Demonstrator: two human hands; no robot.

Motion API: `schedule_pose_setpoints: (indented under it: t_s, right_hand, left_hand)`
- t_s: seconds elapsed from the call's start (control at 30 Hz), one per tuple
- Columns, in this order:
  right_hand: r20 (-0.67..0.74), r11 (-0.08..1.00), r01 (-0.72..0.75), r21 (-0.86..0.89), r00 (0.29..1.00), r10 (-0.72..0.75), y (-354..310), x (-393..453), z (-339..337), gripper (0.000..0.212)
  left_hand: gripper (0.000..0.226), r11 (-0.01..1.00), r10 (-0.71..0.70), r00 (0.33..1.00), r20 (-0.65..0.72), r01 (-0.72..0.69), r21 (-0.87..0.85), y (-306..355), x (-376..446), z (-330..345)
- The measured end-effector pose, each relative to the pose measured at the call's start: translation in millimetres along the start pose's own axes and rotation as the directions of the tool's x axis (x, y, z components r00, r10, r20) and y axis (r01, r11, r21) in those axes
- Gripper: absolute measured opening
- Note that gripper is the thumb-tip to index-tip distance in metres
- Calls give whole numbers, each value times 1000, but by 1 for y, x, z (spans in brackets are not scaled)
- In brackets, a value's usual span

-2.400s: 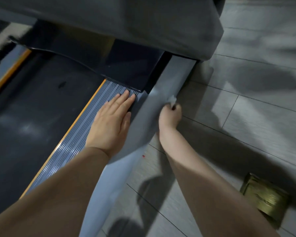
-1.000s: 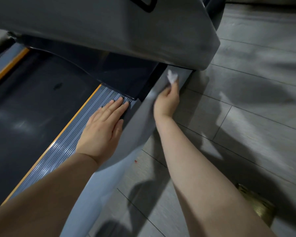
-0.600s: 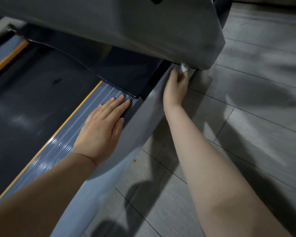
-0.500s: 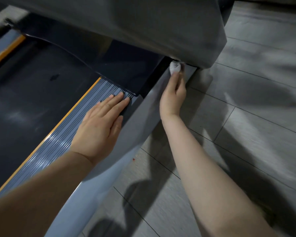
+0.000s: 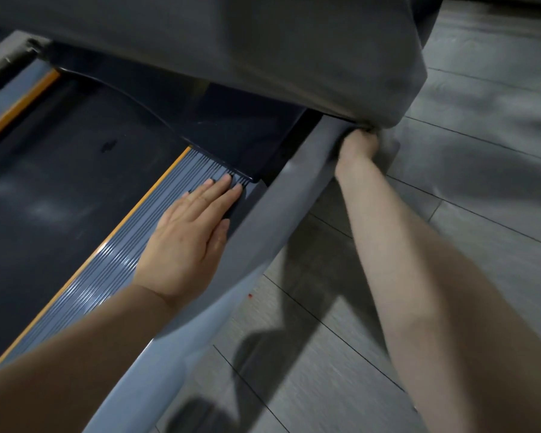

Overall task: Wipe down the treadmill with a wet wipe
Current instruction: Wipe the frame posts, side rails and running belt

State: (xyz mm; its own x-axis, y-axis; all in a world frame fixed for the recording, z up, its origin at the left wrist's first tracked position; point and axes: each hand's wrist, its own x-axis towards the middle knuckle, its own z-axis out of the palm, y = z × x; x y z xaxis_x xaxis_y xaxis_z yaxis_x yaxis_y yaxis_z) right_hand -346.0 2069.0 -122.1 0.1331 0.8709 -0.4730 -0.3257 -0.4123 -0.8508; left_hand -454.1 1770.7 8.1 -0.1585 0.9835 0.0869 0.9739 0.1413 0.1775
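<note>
The treadmill has a black belt, a ribbed grey side rail with an orange edge, and a smooth grey outer frame. My left hand lies flat on the ribbed rail, fingers straight, fingertips at the rail's far end. My right hand is at the far end of the outer frame, tucked under the big grey cover. Its fingers are curled and partly hidden by the cover. The wet wipe it holds is out of sight beneath them.
Grey wood-look floor tiles run along the right of the treadmill, with a small red speck near the frame. The large grey cover overhangs the front of the deck. A second orange-edged rail runs at the far left.
My right hand slid forward along the outer frame with the white wipe and went under the grey cover, so the wipe is now hidden. The left hand stayed flat on the rail.
</note>
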Motion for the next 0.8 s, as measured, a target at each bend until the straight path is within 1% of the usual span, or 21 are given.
schedule_pose_setpoints:
  t_s: [0.07,0.1,0.13,0.17,0.2,0.23,0.27,0.3,0.37,0.4,0.47,0.53,0.6,0.63,0.73,0.8]
  right_hand:
    - [106,995,-82,-60,991,88,2,17,-7,37]
    - [152,993,-88,-81,983,99,2,22,-10,38]
    - [206,994,-91,-56,973,100,3,26,-12,37]
    - [219,995,-87,-44,971,95,5,30,-13,36]
    - [190,994,-105,16,977,101,5,32,-13,32]
    - [136,983,-136,124,984,119,4,31,-13,33]
    - [61,971,-140,194,990,130,9,33,-12,33]
    - [21,961,-130,245,991,128,15,31,-11,32]
    - [33,932,-86,353,996,79,22,17,-11,27]
    - [52,920,-77,385,997,62,21,3,-12,29]
    - [68,920,-56,387,997,32,23,-25,-11,34]
    - [51,938,-3,346,999,-16,16,-59,-7,36]
    - [22,948,82,309,995,-93,10,-93,-3,37]
    - [28,946,124,299,990,-139,8,-112,-1,38]
    - [58,927,302,223,945,-321,2,-170,7,41]
    - [124,902,403,157,898,-422,8,-201,10,42]
  left_hand:
    - [51,1000,-4,1000,-2,4,-2,-1,1,0]
    - [51,1000,-5,1000,-5,5,-1,-2,1,0]
    - [51,1000,-2,1000,-6,2,1,-2,1,1]
    - [50,1000,3,1000,-5,-3,2,-3,1,1]
    - [50,1000,5,1000,-5,-5,1,-3,1,1]
    - [50,1000,6,1000,-7,-6,-1,-5,1,1]
    - [50,1000,10,1000,-9,-10,-1,-6,0,1]
    - [50,1000,13,1000,-10,-14,-2,-7,-2,1]
    - [50,1000,14,1000,-14,-14,-9,-6,-3,1]
    - [50,1000,13,1000,-16,-13,-10,-6,-3,1]
    - [50,1000,9,1000,-12,-9,-13,-7,-4,0]
    - [51,1000,0,1000,-2,0,-17,-8,-5,0]
    - [51,1000,3,1000,10,-2,-14,-8,-4,0]
    - [51,1000,-1,1000,9,1,-9,-8,-4,-1]
    - [52,1000,-15,1000,10,15,-4,-9,-3,-1]
    - [53,1000,-15,1000,7,15,-7,-9,-3,-2]
